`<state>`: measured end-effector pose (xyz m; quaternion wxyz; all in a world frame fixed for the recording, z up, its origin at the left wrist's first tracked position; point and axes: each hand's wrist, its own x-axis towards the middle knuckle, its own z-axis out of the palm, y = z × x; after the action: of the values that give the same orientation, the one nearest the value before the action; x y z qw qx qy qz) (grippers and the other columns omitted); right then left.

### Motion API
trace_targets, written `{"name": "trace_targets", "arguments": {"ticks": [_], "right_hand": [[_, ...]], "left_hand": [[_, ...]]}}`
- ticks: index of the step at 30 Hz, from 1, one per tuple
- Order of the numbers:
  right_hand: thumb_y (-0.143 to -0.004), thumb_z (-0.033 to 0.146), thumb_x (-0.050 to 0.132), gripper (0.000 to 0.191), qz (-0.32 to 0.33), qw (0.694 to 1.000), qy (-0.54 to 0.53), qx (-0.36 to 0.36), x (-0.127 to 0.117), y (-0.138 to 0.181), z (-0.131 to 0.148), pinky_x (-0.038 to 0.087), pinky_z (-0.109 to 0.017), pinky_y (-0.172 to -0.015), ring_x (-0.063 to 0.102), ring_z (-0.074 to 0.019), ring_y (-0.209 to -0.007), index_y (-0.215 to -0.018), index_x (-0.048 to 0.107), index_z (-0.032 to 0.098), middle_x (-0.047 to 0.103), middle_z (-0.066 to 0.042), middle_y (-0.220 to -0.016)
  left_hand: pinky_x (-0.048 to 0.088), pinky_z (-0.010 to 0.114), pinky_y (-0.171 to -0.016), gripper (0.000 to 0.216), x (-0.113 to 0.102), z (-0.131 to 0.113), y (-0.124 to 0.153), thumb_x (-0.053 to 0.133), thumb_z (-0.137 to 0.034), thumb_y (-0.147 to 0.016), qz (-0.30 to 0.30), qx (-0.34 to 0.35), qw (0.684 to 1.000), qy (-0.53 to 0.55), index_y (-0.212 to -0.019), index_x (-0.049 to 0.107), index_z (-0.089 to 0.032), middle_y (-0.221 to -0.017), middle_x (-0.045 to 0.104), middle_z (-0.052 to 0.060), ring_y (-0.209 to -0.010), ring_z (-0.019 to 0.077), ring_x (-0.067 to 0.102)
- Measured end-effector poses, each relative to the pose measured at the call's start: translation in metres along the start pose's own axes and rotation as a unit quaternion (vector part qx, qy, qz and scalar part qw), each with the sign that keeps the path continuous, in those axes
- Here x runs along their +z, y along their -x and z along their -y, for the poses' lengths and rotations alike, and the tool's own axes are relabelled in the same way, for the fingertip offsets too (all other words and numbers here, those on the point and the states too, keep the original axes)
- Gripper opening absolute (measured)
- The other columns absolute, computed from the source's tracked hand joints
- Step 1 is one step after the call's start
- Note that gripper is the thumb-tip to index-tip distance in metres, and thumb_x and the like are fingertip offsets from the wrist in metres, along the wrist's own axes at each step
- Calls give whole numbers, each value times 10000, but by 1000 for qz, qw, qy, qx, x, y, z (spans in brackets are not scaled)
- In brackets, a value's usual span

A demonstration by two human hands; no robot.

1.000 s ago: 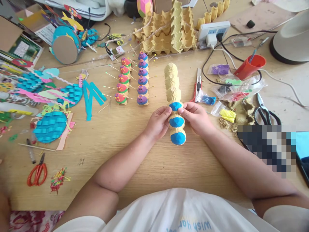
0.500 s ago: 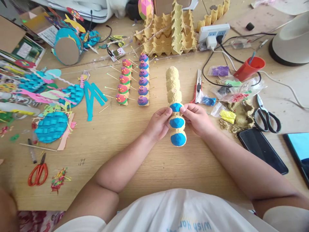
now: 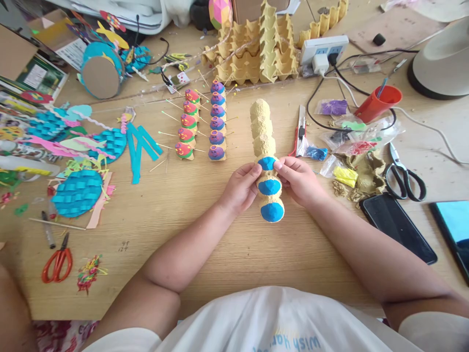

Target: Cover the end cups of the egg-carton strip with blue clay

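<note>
Between my hands is a strip of egg carton cups (image 3: 264, 143), its domes in one line running away from me. Blue clay (image 3: 271, 212) covers the tops of the three nearest domes; the farther domes are bare tan pulp. My left hand (image 3: 242, 187) grips the strip's left side, thumb at the edge of the third blue patch. From the right, my right hand (image 3: 297, 180) holds the same dome, its thumb on the blue clay's edge. Fingers under the strip are partly hidden. Left of it stand two decorated carton strips, one red and green (image 3: 188, 122), one purple and blue (image 3: 217, 122), with pins stuck in.
On the right lie a utility knife (image 3: 301, 128), bagged yellow clay (image 3: 345, 176), black scissors (image 3: 405, 178), a phone (image 3: 397, 227) and a red cup (image 3: 377, 104). Egg trays (image 3: 245, 66) and a power strip (image 3: 324, 48) stand behind. Red scissors (image 3: 57, 263) and woven blue paper pieces (image 3: 78, 193) lie left.
The carton strip has tilted slightly, its near end shifting right and its far end left. Both hands keep their hold on it.
</note>
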<state>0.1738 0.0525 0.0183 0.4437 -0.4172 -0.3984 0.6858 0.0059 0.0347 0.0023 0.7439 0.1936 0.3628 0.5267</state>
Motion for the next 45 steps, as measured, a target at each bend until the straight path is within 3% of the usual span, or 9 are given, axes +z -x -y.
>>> {"name": "trace_targets", "arguments": {"ticks": [11,25,30,38,41,45], "right_hand": [[-563,743,1096,682,-4,999,-39,27,-1,-1,0,168,-271,-547,292,-81,-548,-711,679,224,414,89,-554],[-509,774,1102,828,-9,998,-53,44,-2,-1,3,134,-290,-534,287,-73,-547,-585,471,243,350,85,-567],[-529,770,1099,776,8,998,-39,48,-5,-2,1,142,-284,-532,255,-72,-548,-608,543,235,340,94,-566],[-520,776,1100,864,20,997,-49,63,-6,-2,2,127,-287,-529,228,-71,-550,-566,417,248,280,99,-573],[-541,769,1094,851,25,996,-48,66,-7,-2,2,126,-295,-531,240,-73,-551,-587,421,251,308,93,-583],[-595,768,1066,750,22,995,-70,67,-7,-2,1,159,-298,-539,300,-88,-572,-667,534,244,398,74,-627]], "left_hand": [[535,224,-650,263,2,-2,1,931,-283,-965,-5,-15,1000,-10,-773,782,-183,-713,764,-25,-603,86,651],[549,223,-621,394,3,-2,3,1070,-353,-807,30,-12,999,-1,-726,728,-174,-689,747,-35,-600,92,681],[540,204,-610,410,4,-3,4,1043,-308,-846,14,-26,1000,-7,-706,680,-178,-687,730,-50,-602,78,688],[523,211,-575,532,-1,-2,3,1159,-483,-601,53,-2,998,-21,-712,736,-180,-665,739,-47,-590,88,673],[547,220,-613,458,-2,-1,3,1130,-415,-694,36,-7,999,-22,-730,740,-177,-716,778,-27,-626,99,704],[565,231,-656,328,-1,-2,2,1032,-314,-855,18,-21,1000,-12,-768,746,-179,-767,802,-17,-643,103,717]]}}
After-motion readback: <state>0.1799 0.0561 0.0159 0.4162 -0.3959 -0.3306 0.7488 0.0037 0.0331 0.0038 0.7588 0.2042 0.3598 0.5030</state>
